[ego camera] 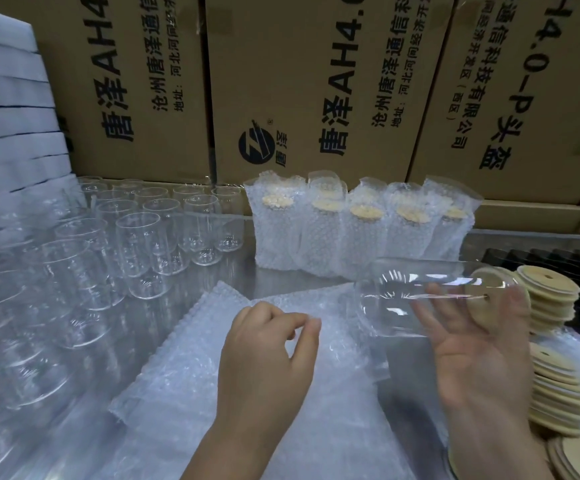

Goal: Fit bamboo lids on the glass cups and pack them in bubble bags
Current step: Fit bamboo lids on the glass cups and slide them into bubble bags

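Nearest you, your left hand (pixel 267 344) hovered over the flat stack of bubble bags (pixel 184 368), fingers curled toward the thumb; whether it pinched a bag I cannot tell. Your right hand (pixel 472 358) cradled a glass cup (pixel 402 292) lying sideways above the bags, fingers wrapped beneath it, thumb by the bamboo lid (pixel 482 285) seated in its mouth. Loose lid stacks (pixel 551 386) sat just right of that hand. Farther back, empty cups (pixel 136 237) crowded the left, five packed cups (pixel 350 230) stood upright in a row, and printed cartons (pixel 299 81) rose behind.
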